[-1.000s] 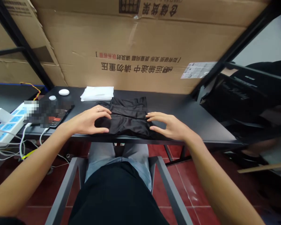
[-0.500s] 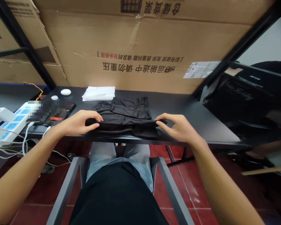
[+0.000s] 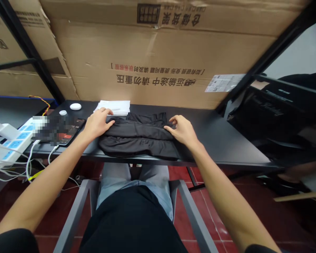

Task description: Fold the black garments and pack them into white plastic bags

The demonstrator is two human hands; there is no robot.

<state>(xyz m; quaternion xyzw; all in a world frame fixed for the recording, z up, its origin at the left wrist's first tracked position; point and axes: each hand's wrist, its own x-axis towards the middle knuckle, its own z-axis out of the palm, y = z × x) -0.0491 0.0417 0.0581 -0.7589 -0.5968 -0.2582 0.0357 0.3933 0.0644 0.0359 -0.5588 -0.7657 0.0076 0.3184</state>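
Observation:
A black folded garment [image 3: 139,142] lies on the desk in front of me, in several layers with a crease running from side to side. Its exact kind does not show. My left hand [image 3: 98,123] is at the garment's far left corner, thumb and fingers apart, the thumb tip at the cloth. On the other side, my right hand [image 3: 183,130] is at the far right part, fingers curved and spread from the thumb, which touches or nearly touches the fabric. Just beyond my left hand is a stack of white flat packets [image 3: 118,107].
Left of the garment lie a phone [image 3: 72,133] and a white power strip [image 3: 18,138] with cables. A white oval object [image 3: 75,106] sits behind them. A large cardboard sheet [image 3: 158,49] stands along the back of the black desk [image 3: 221,137]. Black metal bars flank it.
Both hands have moved away from me, from the garment's near raised edge to its far part. The pinched edge has been let go, and the folded layer now lies flatter.

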